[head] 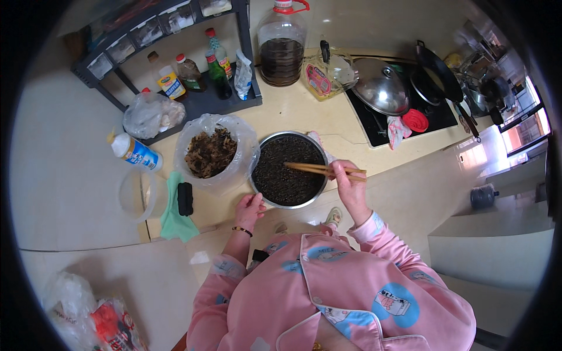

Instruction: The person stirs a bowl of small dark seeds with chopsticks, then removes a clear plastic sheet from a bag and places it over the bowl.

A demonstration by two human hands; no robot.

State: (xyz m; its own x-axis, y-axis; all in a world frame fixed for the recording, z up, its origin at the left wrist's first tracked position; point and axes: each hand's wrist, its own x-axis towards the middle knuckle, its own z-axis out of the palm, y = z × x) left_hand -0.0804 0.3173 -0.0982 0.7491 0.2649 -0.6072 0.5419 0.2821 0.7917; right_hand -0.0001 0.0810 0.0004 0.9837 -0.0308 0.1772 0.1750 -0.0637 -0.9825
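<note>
A round metal pan (259, 193) filled with a dark, grainy mass (285, 184) sits at the front edge of the counter. My right hand (349, 184) grips a pair of wooden chopsticks (307, 167), their tips at the middle of the dark mass. My left hand (249, 210) is at the pan's front left rim, thumb against it; whether the fingers grip the rim is hard to tell. Left of the pan stands a container lined with a clear plastic bag (246, 131), holding brown, shredded, wet-looking material (210, 153). A patterned cloth (319, 142) lies partly behind the pan.
A black shelf (189, 112) with bottles and bags stands behind. A large jug of dark liquid (281, 57), an oil bottle (320, 81) and a cooktop (373, 131) with a domed metal lid (382, 85) are further right. A green cloth (173, 215) hangs over the left front edge.
</note>
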